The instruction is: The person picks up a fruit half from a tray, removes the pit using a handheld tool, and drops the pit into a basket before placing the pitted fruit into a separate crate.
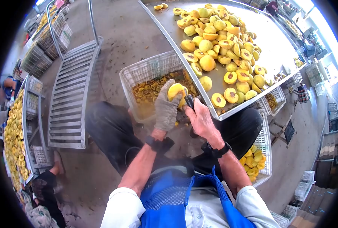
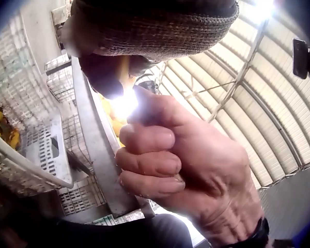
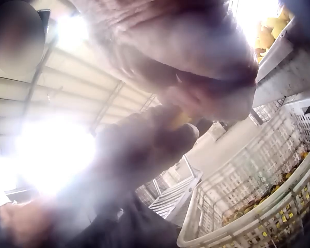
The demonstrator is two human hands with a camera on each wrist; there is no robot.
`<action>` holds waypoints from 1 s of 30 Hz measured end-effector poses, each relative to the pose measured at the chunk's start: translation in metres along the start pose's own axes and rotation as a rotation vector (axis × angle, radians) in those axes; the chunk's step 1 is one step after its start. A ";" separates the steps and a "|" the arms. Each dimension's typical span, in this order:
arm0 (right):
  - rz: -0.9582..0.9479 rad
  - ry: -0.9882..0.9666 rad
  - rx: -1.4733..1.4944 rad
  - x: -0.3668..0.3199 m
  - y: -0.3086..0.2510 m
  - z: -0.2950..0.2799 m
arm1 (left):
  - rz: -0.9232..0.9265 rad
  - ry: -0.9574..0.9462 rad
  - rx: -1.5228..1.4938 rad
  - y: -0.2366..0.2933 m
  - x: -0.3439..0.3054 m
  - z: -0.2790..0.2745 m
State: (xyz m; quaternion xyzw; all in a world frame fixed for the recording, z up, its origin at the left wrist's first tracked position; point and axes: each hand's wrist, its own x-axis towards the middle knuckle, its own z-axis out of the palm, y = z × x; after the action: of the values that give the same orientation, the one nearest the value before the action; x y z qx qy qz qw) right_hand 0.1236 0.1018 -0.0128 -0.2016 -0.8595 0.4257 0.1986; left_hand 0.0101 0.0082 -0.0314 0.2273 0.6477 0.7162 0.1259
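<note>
Head view shows my gloved left hand [image 1: 166, 110] curled around a yellow, round fruit [image 1: 176, 92], my bare right hand [image 1: 203, 121] gripping a black-handled tool [image 1: 190, 102] against it. The fruit sits above a white, slatted plastic crate [image 1: 128, 81] of brown-orange scraps, beside the metal tray [image 1: 223, 111].

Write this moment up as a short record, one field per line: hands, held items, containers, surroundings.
left hand: gloved left hand, gripping a yellow fruit
right hand: ungloved right hand, holding a dark-handled tool against the fruit
tool tip: too unclear to identify
metal tray: bears a heap of fruit, many pieces halved
front crate: holds brownish-yellow scraps, partly under the tray edge
side crate: yellow fruit pieces, by the right knee
beyond the left knee: slatted metal cart
</note>
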 end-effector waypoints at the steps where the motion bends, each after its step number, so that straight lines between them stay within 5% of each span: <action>1: 0.023 -0.023 0.010 0.002 0.001 0.000 | -0.024 0.007 -0.006 -0.001 0.001 0.000; 15: -0.021 -0.163 0.043 -0.005 0.019 0.007 | -0.043 -0.014 0.086 -0.012 -0.002 -0.006; 21: 0.012 -0.287 -0.121 -0.008 0.022 -0.001 | -0.054 -0.205 0.374 -0.008 0.005 -0.019; 24: 0.223 -0.418 0.135 -0.001 0.021 -0.006 | 0.051 -0.301 0.444 -0.011 0.009 -0.023; 26: 0.567 -0.575 0.335 0.003 0.014 -0.017 | 0.082 -0.311 0.516 -0.010 0.009 -0.023; 28: 0.552 -0.557 0.307 0.004 0.010 -0.019 | 0.021 -0.329 0.367 -0.019 0.014 -0.031; 30: 0.327 -0.533 0.083 0.003 0.011 -0.018 | -0.054 -0.349 0.224 -0.021 0.012 -0.041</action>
State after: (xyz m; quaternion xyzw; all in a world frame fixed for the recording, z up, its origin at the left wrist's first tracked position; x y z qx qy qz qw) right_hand 0.1321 0.1212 -0.0118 -0.2100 -0.8194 0.5246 -0.0965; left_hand -0.0229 -0.0188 -0.0529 0.3433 0.6974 0.5858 0.2294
